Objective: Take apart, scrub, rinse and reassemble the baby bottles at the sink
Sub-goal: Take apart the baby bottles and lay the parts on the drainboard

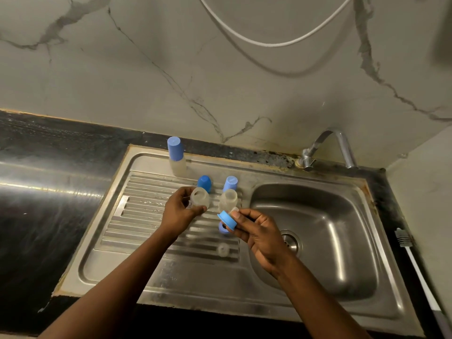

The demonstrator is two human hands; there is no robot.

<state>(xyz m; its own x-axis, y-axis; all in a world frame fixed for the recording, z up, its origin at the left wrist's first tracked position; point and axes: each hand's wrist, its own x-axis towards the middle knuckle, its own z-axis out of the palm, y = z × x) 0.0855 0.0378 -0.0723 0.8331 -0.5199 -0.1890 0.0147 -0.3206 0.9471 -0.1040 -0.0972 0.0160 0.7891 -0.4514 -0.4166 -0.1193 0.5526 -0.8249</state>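
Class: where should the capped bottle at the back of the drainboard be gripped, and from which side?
Probably round the capped bottle's clear body, below the blue cap, from the front-left: it stands upright, and loose caps sit to its right.

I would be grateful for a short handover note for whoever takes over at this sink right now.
Left hand: grips a clear plastic bottle body.
Right hand: pinches a blue screw collar.
On the ribbed steel drainboard: a second clear bottle body, a dark blue cap, a light blue cap, another blue piece, a clear silicone nipple, and a capped bottle at the back.
The white-handled bottle brush lies right of the basin.
Done: two bottles apart.
Left: open the capped bottle, then probably scrub, rinse and reassemble everything.
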